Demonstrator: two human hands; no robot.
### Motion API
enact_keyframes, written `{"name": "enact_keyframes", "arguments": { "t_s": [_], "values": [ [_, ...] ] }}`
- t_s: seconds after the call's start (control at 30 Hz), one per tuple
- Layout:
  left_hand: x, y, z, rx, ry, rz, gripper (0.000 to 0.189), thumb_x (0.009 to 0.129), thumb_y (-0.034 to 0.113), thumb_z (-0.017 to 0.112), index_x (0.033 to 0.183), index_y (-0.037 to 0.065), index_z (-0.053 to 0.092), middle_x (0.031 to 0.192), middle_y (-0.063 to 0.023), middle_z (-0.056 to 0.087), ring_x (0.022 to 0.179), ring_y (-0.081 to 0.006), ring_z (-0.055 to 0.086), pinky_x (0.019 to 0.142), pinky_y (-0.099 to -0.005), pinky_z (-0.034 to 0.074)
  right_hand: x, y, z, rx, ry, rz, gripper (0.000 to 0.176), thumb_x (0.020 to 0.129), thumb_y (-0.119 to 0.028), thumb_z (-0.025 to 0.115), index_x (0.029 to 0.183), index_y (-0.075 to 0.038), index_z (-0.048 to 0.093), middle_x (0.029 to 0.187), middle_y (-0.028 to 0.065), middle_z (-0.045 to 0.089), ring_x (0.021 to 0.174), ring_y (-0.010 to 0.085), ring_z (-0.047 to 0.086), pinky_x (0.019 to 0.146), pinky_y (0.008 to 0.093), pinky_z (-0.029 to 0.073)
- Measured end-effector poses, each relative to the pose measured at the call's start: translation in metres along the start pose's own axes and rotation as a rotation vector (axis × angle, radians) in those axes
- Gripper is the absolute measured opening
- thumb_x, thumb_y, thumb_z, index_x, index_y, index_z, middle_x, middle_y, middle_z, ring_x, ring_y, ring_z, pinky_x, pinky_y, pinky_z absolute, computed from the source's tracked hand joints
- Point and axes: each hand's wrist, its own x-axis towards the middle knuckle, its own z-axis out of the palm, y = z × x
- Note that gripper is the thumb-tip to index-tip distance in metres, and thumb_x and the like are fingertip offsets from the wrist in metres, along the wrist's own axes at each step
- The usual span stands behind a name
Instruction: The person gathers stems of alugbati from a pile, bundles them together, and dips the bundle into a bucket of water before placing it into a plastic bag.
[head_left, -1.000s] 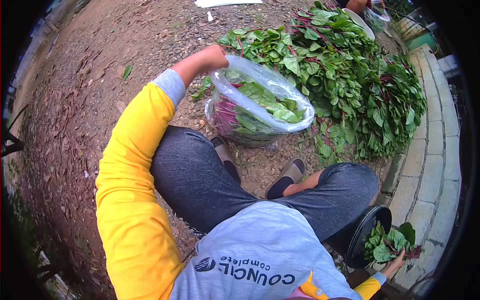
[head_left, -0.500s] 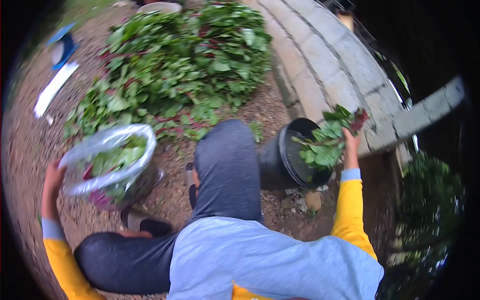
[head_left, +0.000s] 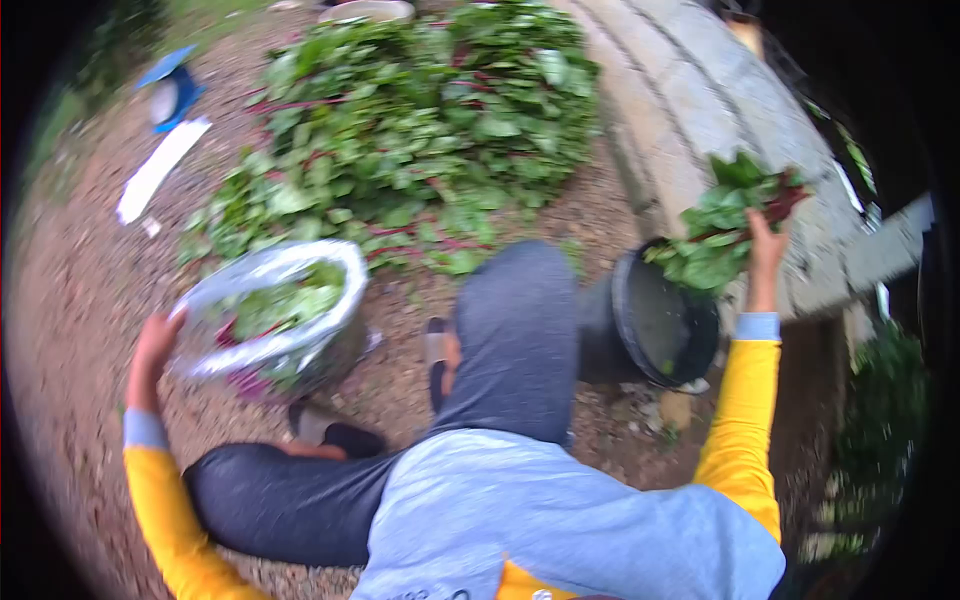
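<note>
My left hand (head_left: 157, 345) grips the rim of a clear plastic bag (head_left: 345, 275), which stands open on the ground with green leaves (head_left: 300, 303) inside. On the right, my right hand (head_left: 766, 245) is closed around a bunch of red-stemmed leaves (head_left: 722, 235). The bunch hangs at the upper right edge of a black bucket (head_left: 625, 320), which holds some liquid. A large heap of leafy greens (head_left: 420, 120) lies on the ground in front of me.
A blue object (head_left: 175, 90) and a white strip (head_left: 163, 170) lie at the upper left. Concrete block steps (head_left: 700, 110) run along the right. Behind the heap stands a pale container (head_left: 368, 11).
My right hand has raised the leaf bunch a little, up from the bucket's mouth towards its upper edge. The whole view has shifted, and my left hand still holds the bag.
</note>
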Motion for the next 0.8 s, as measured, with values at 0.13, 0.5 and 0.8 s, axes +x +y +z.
{"name": "enact_keyframes", "arguments": {
  "t_s": [0.13, 0.5, 0.8],
  "values": [
    [-0.001, 0.010, 0.008, 0.024, 0.003, 0.034, 0.056, 0.084, 0.047, 0.057, 0.104, -0.004, 0.063, 0.093, -0.0165, 0.067, 0.083, -0.0246, 0.062, 0.075, -0.0396, 0.048, 0.045, -0.084, 0.109, 0.551, -0.158, 0.111, 0.046, 0.079, -0.006, 0.068, 0.122, 0.002, 0.052, 0.114, 0.0093, 0.059, 0.098, 0.0188, 0.059, 0.087, 0.0315, 0.047],
    [0.008, 0.035, 0.031, -0.128, 0.020, -0.095, 0.056, 0.079, 0.046, 0.065, 0.105, -0.003, 0.062, 0.091, -0.0165, 0.067, 0.079, -0.0240, 0.065, 0.072, -0.0364, 0.051, -0.081, -0.341, 0.382, 1.081, -0.963, 0.189, 0.032, 0.075, -0.014, 0.071, 0.104, -0.002, 0.063, 0.095, 0.0036, 0.066, 0.083, 0.0148, 0.062, 0.080, 0.0288, 0.048],
    [0.033, 0.004, 0.034, -0.425, 0.016, -0.099, 0.035, 0.090, 0.029, 0.052, 0.101, -0.003, 0.064, 0.081, -0.0096, 0.065, 0.067, -0.0165, 0.058, 0.062, -0.0331, 0.048, -0.143, -0.394, 0.444, 1.013, -1.545, 0.085, 0.054, 0.070, -0.014, 0.069, 0.120, -0.001, 0.053, 0.105, 0.0049, 0.062, 0.093, 0.0158, 0.059, 0.088, 0.0294, 0.045]
  ]
}}
